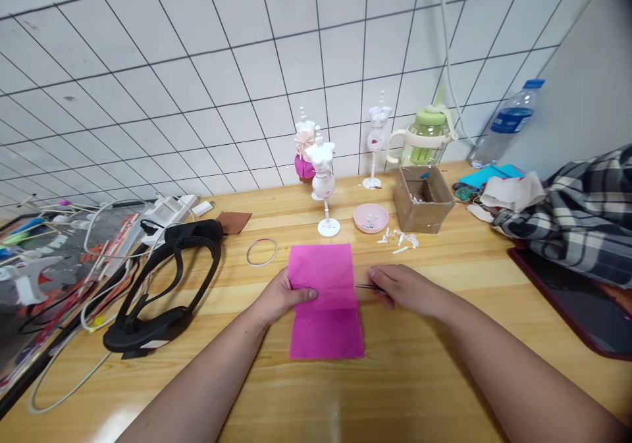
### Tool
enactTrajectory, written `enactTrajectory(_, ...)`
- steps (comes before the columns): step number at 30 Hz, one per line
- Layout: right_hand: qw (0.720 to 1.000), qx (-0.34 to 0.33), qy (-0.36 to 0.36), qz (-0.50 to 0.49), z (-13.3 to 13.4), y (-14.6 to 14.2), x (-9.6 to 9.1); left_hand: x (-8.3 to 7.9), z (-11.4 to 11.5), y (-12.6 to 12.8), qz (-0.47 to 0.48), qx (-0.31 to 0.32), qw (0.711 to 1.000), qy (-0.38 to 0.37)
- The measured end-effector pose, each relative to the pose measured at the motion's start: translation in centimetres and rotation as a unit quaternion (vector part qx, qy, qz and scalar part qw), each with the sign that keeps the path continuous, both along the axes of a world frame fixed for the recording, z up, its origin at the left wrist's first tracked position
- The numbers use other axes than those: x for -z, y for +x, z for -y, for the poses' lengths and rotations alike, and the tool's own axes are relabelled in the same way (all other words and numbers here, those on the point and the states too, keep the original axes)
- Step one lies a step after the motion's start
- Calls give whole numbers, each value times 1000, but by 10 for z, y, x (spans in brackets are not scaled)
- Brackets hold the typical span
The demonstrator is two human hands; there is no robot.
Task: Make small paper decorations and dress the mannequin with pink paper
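A bright pink sheet (323, 268), creased across its middle, is held over the wooden table. My left hand (285, 296) grips its left edge, the thumb lying on top and the other fingers hidden behind. At the right edge of the sheet, my right hand (388, 284) is closed around small scissors (369, 287), whose thin dark blades point left and reach the sheet by the crease. The handles are mostly covered by my fingers. Just beyond the sheet stands a small white dress form (323, 173) on a round base.
A pink dish (371, 218), a cardboard box (423, 199) and white scraps (401, 240) lie beyond my right hand. A thin hoop (261, 251) and a black head strap (162, 291) are on the left. A dark tablet (573, 301) rests at right.
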State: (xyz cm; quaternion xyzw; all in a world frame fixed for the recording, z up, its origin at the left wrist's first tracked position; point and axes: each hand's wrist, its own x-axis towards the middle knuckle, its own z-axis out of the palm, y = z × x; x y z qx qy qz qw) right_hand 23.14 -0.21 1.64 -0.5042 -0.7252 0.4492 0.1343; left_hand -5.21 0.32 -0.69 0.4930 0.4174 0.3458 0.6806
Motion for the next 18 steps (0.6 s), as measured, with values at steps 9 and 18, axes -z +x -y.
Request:
enactTrajectory(9,997,-18,-30,-75,2,-10,6,-2,1,2,-6,-3,1000,3)
enactTrajectory(18,998,-26,-11,-63,3,-11,7,-3,1,1,-40,7,999,16)
